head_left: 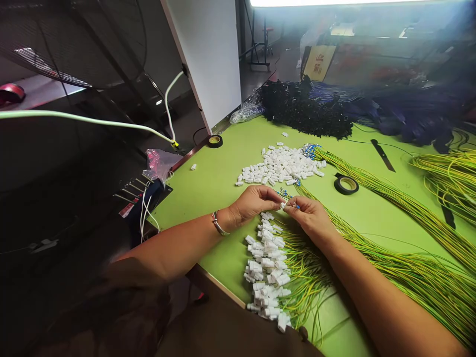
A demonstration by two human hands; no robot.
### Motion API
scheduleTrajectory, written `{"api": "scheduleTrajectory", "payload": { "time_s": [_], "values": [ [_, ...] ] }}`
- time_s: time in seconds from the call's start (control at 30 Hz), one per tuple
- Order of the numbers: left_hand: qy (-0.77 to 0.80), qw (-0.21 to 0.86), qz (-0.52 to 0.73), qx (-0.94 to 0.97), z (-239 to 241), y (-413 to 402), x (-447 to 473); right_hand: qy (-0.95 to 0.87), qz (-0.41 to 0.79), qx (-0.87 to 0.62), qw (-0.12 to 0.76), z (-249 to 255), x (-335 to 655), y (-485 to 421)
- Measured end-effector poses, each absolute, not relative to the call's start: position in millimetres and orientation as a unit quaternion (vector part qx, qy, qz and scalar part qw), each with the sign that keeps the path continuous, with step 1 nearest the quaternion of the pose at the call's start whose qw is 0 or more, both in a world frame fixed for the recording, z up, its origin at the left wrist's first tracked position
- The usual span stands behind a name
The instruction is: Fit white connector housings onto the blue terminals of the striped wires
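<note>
Thumb and fingers of my left hand point(256, 203) pinch a small white plastic connector housing point(283, 205). My right hand point(308, 214) meets it from the other side, its fingertips closed on a wire whose blue-and-metal terminal end point(296, 206) shows beside the fingers. Just beyond my hands lies a heap of loose white housings point(286, 163). Under and nearer than my hands, a stack of housings fitted on wires point(267, 263) runs toward the table's front edge. Bundles of yellow-green wires point(372, 258) stretch to the right, with blue-ended terminals point(310, 150) by the heap.
On the green table point(208, 208) lie a roll of black tape point(346, 185), another roll point(214, 142) at the left edge and a dark blade-like tool point(383, 155). Black connectors with dark wires point(305, 109) fill the back. A white panel point(208, 59) stands at the far left.
</note>
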State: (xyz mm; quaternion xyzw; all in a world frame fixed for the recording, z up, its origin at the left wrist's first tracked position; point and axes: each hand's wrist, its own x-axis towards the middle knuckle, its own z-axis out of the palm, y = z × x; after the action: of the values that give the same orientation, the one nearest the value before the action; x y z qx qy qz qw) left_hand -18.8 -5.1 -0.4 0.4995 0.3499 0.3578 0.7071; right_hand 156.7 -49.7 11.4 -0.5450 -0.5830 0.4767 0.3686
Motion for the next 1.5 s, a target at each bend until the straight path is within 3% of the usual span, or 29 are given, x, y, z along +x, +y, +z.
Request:
{"api": "scheduleTrajectory", "payload": {
  "time_s": [0.23, 0.43, 0.53, 0.63, 0.77, 0.87, 1.0, 1.37, 1.5],
  "values": [
    [0.367, 0.675, 0.348, 0.537, -0.3, -1.3, -20.4, -0.571, 0.456, -0.565, 0.384, 8.0, 157.7, -48.1],
    [0.226, 0.643, 0.164, 0.713, 9.7, -25.2, -20.8, -0.481, 0.477, -0.599, 0.426, 2.4, 166.1, -46.3],
    [0.177, 0.611, 0.137, 0.759, 16.5, -31.6, -20.5, -0.468, 0.49, -0.589, 0.442, -0.6, 165.5, -45.2],
    [0.301, 0.513, 0.237, 0.768, 17.9, -14.9, -27.9, -0.486, 0.479, -0.586, 0.438, -2.5, 163.2, -45.6],
    [0.477, 0.287, 0.37, 0.744, 11.7, 23.6, -47.1, -0.534, 0.442, -0.585, 0.421, -4.4, 161.1, -46.8],
    [0.505, 0.177, 0.315, 0.784, 4.6, 38.8, -54.7, -0.561, 0.408, -0.584, 0.421, -4.8, 159.7, -46.6],
    [0.493, 0.105, 0.248, 0.827, -1.9, 37.8, -50.2, -0.566, 0.403, -0.583, 0.42, -1.8, 157.9, -46.3],
    [0.413, 0.114, 0.203, 0.881, -1.3, 26.4, -42.0, -0.55, 0.426, -0.584, 0.419, 2.4, 158.7, -47.6],
    [0.432, 0.213, 0.273, 0.833, -0.1, 24.2, -41.0, -0.544, 0.435, -0.587, 0.413, 6.3, 157.9, -47.2]
  ]
}}
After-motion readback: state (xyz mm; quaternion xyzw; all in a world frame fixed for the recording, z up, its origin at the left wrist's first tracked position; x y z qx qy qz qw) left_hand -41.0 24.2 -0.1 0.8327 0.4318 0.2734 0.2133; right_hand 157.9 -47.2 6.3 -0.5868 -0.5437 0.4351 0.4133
